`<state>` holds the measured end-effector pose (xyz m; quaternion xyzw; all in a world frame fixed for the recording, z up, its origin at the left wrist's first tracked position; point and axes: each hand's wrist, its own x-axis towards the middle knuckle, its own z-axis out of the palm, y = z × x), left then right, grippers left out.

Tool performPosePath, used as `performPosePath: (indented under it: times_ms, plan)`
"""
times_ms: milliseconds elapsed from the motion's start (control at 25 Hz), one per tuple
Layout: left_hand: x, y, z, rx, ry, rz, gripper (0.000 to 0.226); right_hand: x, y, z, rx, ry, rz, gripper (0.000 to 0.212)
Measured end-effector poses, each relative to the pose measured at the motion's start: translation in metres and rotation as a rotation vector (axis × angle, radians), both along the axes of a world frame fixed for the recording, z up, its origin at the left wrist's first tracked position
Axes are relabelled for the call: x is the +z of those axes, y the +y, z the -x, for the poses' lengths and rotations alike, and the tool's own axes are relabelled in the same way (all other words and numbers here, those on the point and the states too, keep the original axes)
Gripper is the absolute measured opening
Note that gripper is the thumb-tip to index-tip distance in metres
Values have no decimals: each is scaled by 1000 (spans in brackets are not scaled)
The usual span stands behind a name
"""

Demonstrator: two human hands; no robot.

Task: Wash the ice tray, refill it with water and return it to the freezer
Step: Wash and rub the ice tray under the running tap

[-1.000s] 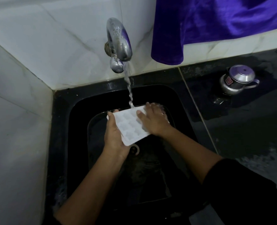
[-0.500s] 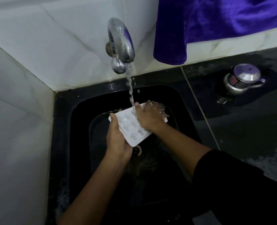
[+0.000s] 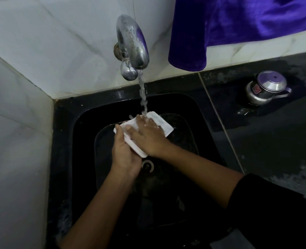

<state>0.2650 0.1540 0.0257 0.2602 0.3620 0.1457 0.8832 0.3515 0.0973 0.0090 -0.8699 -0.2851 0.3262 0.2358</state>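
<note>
A white ice tray (image 3: 164, 124) is held over the black sink (image 3: 64, 141), under the running tap (image 3: 132, 45). My left hand (image 3: 125, 155) grips the tray's near-left end from below, thumb on its edge. My right hand (image 3: 148, 135) lies flat on top of the tray, fingers spread across its cells. The stream of water (image 3: 143, 94) falls onto my right fingers and the tray's far end. Most of the tray's middle is hidden under my right hand.
A purple cloth (image 3: 238, 26) hangs over the white marble wall behind the sink. A small steel pot with a lid (image 3: 267, 88) stands on the wet dark counter (image 3: 274, 150) at right. The drain (image 3: 147, 165) sits just below my left hand.
My right hand has slid from the tray's right side across its top towards the far end. The tray has tilted flatter, and its right corner now shows past my fingers.
</note>
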Motion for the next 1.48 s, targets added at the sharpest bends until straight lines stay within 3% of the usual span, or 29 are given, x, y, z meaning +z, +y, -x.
performPosePath:
  times_ms: [160,320,480,560,680,840,960,1040,1160,1200,1360,1480]
  plan:
    - [7,-13,3,-76,-27,84,76,-11,-14,-39,-312,-10,204,83]
    - [3,1,-3,-10,-8,45,70,4,-10,0,32,23,15,81]
    - [10,-9,0,-36,-6,67,66,-15,-20,-50,-270,-5,215,84]
    - [9,-3,-3,-20,-23,87,66,-10,-14,-27,-75,-64,176,84]
    - [0,11,0,3,-57,71,73,5,-21,0,147,-4,-12,77]
    - [1,-2,10,-40,-54,103,73,-10,-21,-35,-87,-23,207,82]
    - [1,4,9,-6,-18,98,76,4,-12,3,163,-49,38,81]
    - [7,6,9,2,-46,73,73,5,-16,1,199,-80,-47,76]
    - [10,0,12,-55,-28,60,73,1,-19,-27,-83,-50,158,78]
    - [9,-1,13,-72,-28,76,74,4,-17,-23,-86,-40,156,78]
    - [1,8,17,-65,-94,110,78,12,-27,6,255,-89,-33,74]
    - [-3,6,18,-59,-124,151,76,7,-32,-23,-10,-98,121,73]
